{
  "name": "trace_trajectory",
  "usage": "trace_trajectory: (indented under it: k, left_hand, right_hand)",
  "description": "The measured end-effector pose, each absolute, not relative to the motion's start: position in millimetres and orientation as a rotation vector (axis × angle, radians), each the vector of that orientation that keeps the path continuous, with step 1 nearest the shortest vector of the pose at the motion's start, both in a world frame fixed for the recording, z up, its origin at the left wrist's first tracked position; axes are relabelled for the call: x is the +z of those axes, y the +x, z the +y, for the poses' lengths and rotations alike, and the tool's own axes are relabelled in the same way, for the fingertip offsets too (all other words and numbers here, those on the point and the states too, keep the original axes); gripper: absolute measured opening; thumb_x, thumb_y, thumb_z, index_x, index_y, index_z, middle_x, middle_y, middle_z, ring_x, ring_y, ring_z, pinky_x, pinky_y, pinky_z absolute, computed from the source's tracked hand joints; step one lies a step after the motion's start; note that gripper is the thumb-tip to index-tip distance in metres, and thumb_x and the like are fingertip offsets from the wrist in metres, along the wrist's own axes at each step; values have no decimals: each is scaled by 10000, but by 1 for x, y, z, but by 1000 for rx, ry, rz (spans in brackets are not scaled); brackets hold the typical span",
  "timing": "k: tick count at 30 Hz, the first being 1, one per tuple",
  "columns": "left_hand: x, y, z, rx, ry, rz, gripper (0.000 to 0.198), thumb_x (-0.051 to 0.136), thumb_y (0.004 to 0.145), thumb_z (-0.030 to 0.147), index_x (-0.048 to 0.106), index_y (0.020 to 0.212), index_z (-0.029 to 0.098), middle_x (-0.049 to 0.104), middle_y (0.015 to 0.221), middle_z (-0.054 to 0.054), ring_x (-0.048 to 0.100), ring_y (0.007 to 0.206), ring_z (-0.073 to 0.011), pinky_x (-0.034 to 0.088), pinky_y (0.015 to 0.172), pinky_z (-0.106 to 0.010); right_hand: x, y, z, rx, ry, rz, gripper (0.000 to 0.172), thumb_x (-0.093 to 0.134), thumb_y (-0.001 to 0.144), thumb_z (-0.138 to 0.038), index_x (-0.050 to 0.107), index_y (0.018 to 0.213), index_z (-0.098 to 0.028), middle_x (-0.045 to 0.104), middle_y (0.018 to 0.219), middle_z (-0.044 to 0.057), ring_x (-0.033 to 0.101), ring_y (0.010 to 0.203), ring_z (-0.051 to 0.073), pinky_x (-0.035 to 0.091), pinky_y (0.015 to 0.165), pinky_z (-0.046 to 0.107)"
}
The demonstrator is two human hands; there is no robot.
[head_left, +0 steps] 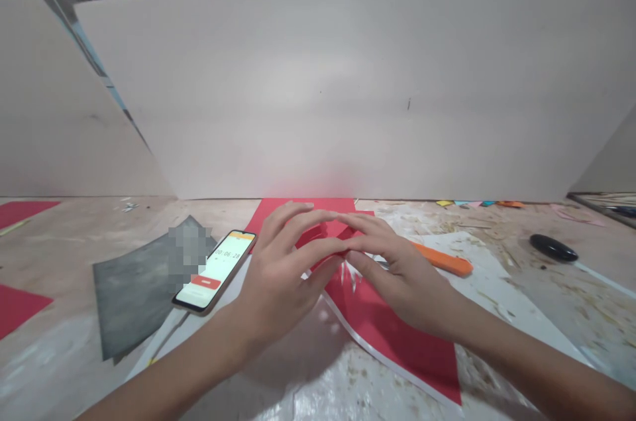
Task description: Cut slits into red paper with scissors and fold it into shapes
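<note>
Both hands meet at the fingertips above a sheet of red paper [412, 341] that has a white edge and white slits cut near its middle. The thumb and fingers of my left hand [278, 268] are curled together on a part of the paper. From the other side, my right hand [397, 268] pinches at the same spot, thumb under the fingers. The fingers hide most of the pinched part. Beside my right hand lies an orange utility knife [450, 260], its front partly covered. More red paper [308, 205] shows behind the hands.
A phone [213, 273] showing a timer lies left of my hands, on a dark grey sheet [139, 288]. White paper [472, 252] lies under the knife. A black oval object [552, 248] with a pale cable is at right. A tall white board [348, 89] stands behind.
</note>
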State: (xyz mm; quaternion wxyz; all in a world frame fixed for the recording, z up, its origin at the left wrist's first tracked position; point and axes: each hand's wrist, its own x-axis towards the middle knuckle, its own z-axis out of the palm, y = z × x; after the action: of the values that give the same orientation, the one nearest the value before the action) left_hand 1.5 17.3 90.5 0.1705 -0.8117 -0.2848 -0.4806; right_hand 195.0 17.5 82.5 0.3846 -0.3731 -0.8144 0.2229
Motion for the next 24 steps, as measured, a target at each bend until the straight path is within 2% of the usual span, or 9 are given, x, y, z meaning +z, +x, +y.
trace_trajectory:
  k: [9, 13, 17, 19, 22, 23, 24]
  left_hand:
    - [83, -1, 22, -1274, -2174, -663, 355, 752, 711, 5, 706, 949, 264, 698, 1010, -43, 580, 968, -243, 524, 894, -486]
    - [80, -3, 25, -1234, -2131, -603, 339, 758, 697, 5, 713, 912, 263, 704, 982, -38, 585, 948, -242, 512, 912, -506]
    - [80, -3, 28, -1288, -2192, -643, 273, 753, 706, 24, 699, 840, 257, 708, 965, -32, 591, 935, -237, 522, 871, -460]
    - [83, -4, 28, -1342, -2293, -703, 221, 737, 739, 52, 691, 834, 246, 707, 936, -31, 601, 892, -218, 525, 809, -406]
    - [88, -7, 26, -1419, -2484, -825, 169, 687, 803, 71, 678, 872, 225, 696, 850, -13, 611, 789, -163, 507, 739, -329]
    - [89, -8, 25, -1440, -2529, -870, 157, 674, 817, 76, 671, 878, 222, 691, 820, -2, 611, 764, -148, 501, 725, -312]
    - [90, -10, 25, -1456, -2561, -915, 149, 665, 826, 82, 665, 878, 221, 687, 798, 8, 610, 745, -138, 496, 716, -298]
  right_hand:
    - [84, 193, 13, 922, -1046, -2033, 300, 492, 981, -326, 630, 1228, -427, 427, 1513, -66, 294, 1451, 242, 341, 1131, 560]
    - [87, 194, 11, 1101, -1120, -1969, 304, 491, 967, -348, 626, 1239, -368, 415, 1524, -35, 306, 1447, 239, 329, 1147, 544]
    - [83, 194, 12, 1060, -1146, -1956, 335, 536, 933, -392, 602, 1262, -377, 431, 1514, -27, 342, 1428, 256, 350, 1136, 534]
    - [80, 195, 14, 967, -1169, -1975, 491, 587, 898, -435, 484, 1377, -403, 371, 1548, -15, 329, 1430, 281, 368, 1117, 543]
    - [72, 199, 20, 804, -1241, -2048, 942, 703, 775, -558, 161, 1529, -399, 167, 1624, 43, 262, 1445, 356, 363, 1092, 581]
    - [69, 200, 23, 779, -1273, -2080, 1073, 742, 720, -586, 86, 1543, -377, 136, 1628, 76, 275, 1432, 382, 379, 1072, 579]
    - [66, 203, 27, 783, -1304, -2115, 1154, 773, 675, -595, 62, 1549, -347, 174, 1613, 116, 335, 1395, 396, 416, 1038, 559]
